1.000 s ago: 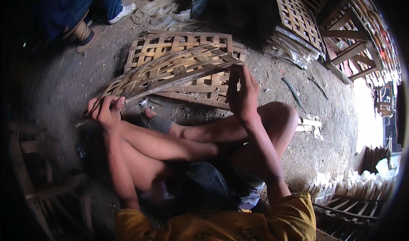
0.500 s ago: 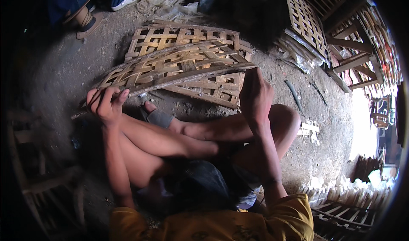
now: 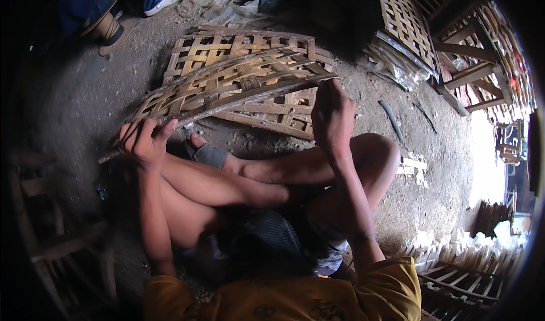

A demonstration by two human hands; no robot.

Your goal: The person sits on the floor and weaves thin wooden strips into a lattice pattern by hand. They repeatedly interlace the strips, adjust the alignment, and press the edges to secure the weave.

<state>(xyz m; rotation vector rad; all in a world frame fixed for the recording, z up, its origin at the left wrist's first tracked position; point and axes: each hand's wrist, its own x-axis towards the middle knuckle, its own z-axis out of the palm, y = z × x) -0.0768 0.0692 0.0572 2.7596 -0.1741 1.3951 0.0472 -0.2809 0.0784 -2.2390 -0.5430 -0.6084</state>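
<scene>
A woven bamboo lattice panel (image 3: 250, 96) is tilted up in front of my crossed legs, its near rim slanting from lower left to upper right. My left hand (image 3: 145, 142) is closed around the left end of that rim, fingers curled over the top. At the other end, my right hand (image 3: 333, 119) is clenched on the rim's tip, and the back of the hand hides the fingertips. Behind and partly under the held panel, another lattice panel (image 3: 196, 51) lies flat on the dirt floor.
Another person's sandalled foot (image 3: 116, 37) and white shoe (image 3: 164, 1) are at the far left. Crumpled plastic sheeting (image 3: 230, 15) lies beyond the panels. On the right are stacked lattice panels (image 3: 409, 25), a wooden frame (image 3: 474, 74) and a dark stick (image 3: 390, 119) on the ground.
My right hand has moved slightly up and to the left with its end of the panel. My left hand keeps its hold, almost unmoved.
</scene>
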